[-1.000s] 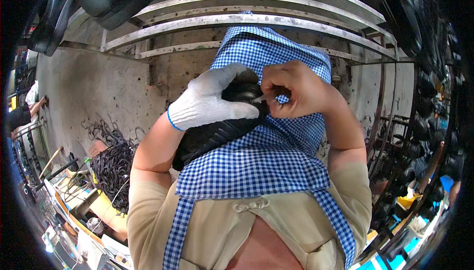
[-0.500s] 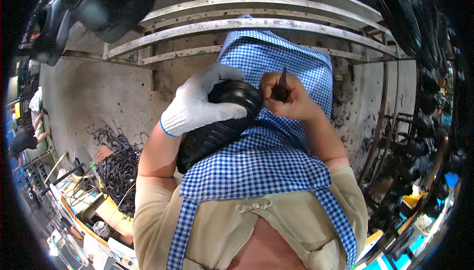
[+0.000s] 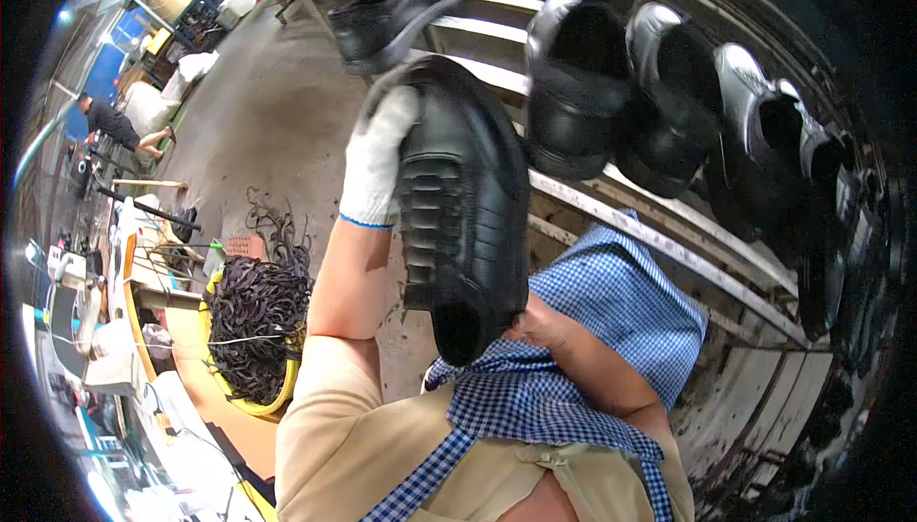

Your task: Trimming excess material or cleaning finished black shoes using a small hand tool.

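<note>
Before the slatted rack (image 3: 659,255) — and off it — a black shoe (image 3: 468,197), toe end gripped by the gloved left hand (image 3: 382,154); right hand (image 3: 537,324) near the heel, closure hidden. Other shoes (image 3: 578,130) already stand racked (work left on this one: indiscernible).

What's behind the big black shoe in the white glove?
Part of the right hand and the blue checked apron peek out behind the black shoe. The fingertips are covered, so I can't tell if they hold anything.
</note>
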### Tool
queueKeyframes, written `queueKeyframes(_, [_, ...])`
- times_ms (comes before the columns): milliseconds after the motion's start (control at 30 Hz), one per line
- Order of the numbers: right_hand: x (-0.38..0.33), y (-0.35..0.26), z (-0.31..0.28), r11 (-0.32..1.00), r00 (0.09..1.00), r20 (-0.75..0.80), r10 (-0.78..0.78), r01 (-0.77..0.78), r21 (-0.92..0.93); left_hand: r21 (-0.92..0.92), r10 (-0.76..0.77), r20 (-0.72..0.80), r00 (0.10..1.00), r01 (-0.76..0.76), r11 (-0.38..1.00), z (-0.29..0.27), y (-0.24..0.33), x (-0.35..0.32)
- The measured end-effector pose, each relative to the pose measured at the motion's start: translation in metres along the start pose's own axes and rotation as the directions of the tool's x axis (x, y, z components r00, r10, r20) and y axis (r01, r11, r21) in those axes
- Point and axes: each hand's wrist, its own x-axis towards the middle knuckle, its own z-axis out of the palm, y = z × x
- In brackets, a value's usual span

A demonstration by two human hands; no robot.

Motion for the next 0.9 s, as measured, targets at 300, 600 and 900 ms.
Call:
queueKeyframes(300, [0.097,-0.066,0.012,0.961,0.999,-0.03,0.015,-0.006,0.278,0.916,0.614,0.387,0.688,-0.363,-0.17,-0.047,0.074,0.108])
queueKeyframes(600, [0.129,-0.126,0.033,0.95,0.938,-0.286,-0.196,0.253,0.181,0.8,0.446,0.512,0.734,-0.596,0.062,-0.033,0.08,0.017])
queueKeyframes(900, [0.067,-0.038,0.044,0.716,0.888,-0.158,-0.432,0.231,-0.659,0.282,-0.045,-0.357,0.933,0.154,0.947,-0.013,0.036,-0.14])
